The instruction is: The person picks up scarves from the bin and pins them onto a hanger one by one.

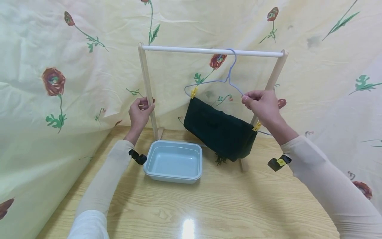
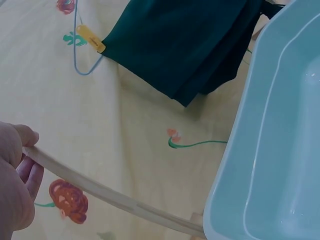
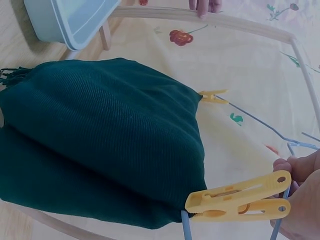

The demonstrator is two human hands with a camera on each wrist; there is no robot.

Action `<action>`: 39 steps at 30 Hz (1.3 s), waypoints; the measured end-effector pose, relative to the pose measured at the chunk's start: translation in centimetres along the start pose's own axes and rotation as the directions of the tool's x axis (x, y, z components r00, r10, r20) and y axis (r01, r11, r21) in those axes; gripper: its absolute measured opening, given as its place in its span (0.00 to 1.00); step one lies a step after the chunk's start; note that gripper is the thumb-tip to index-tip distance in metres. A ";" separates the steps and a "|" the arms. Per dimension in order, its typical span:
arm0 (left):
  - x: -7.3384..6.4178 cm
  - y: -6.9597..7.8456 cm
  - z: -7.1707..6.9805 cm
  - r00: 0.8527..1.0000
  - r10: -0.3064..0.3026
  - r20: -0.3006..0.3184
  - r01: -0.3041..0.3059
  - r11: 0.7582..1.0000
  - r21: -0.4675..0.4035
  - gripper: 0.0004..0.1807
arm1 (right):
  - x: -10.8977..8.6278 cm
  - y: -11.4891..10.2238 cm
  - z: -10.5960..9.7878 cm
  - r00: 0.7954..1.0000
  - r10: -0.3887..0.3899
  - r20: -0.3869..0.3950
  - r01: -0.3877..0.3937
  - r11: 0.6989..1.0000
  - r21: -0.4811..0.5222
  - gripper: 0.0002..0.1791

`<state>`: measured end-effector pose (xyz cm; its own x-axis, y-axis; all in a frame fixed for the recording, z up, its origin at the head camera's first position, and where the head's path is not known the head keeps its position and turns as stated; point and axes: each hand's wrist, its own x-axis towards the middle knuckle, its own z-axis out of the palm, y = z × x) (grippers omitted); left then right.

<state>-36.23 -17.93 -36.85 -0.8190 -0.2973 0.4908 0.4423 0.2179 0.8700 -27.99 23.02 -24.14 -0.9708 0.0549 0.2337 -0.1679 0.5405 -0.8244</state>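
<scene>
My left hand (image 1: 139, 114) grips the left wooden post (image 1: 145, 74) of a small clothes rack. With my right hand (image 1: 264, 106) I pinch the right shoulder of a thin blue-purple wire hanger (image 1: 231, 68), whose hook goes over the white rod (image 1: 185, 49). A folded dark green scarf (image 1: 219, 126) hangs from the hanger, sloping lower at the right. One yellow clothespin (image 1: 194, 92) clips its left corner; another clothespin (image 3: 240, 194) clips the right end, close to my right hand in the right wrist view. Fringe (image 1: 221, 160) hangs below the scarf.
A light blue plastic basin (image 1: 173, 179) stands on the wood-grain table (image 1: 161, 212), in front of the rack's left foot. Behind and at both sides hangs a pale floral cloth (image 1: 98, 76). The rack's right post (image 1: 273, 74) rises behind my right hand.
</scene>
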 end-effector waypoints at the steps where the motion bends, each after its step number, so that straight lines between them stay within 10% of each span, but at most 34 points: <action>1: 0.0 0.0 0.0 1.000 0.000 0.001 0.000 1.000 0.001 0.16 | 0.0 0.0 0.1 1.000 0.001 0.003 -0.001 1.000 0.008 0.21; 22: 0.1 -0.2 -0.1 1.000 -0.021 0.013 0.020 1.000 0.002 0.18 | 0.6 -0.1 -1.3 0.991 0.038 0.130 -0.023 0.993 -0.118 0.25; 39: -1.4 0.7 -1.9 0.999 -0.012 0.053 0.009 0.998 0.059 0.29 | -1.0 1.1 -4.3 0.998 -0.059 -0.011 0.059 0.998 -0.003 0.27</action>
<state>-34.10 -19.13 -36.84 -0.8425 -0.2499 0.4772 0.4129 0.2694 0.8700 -26.46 27.20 -23.09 -0.9572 0.0318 0.2878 -0.2246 0.5456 -0.8074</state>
